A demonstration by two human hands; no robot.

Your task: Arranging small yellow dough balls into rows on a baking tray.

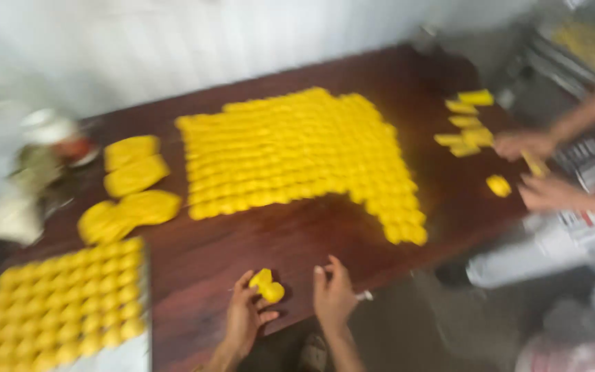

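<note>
From my remote seat I see my left hand (248, 318) at the near edge of the dark wooden table (290, 234), its fingers curled around a small yellow lump (267, 285) that it pinches from below; the lump sits just above that hand and to the left of my right hand (334, 297), so the left is plainly the closer of the two. The lump is roundish, and the blur hides any clear long axis. My right hand rests just beside it, fingers loosely spread, holding nothing that I can make out. Beyond both hands, toward the middle of the table, lies a broad sheet of yellow pieces (297, 155) in tight rows. A tray of yellow pieces (63, 303) fills the near left corner, with larger yellow slabs (132, 179) behind it. At the right edge another person's hands (538, 169) work among a few cut yellow strips (466, 120). No labels are readable.
</note>
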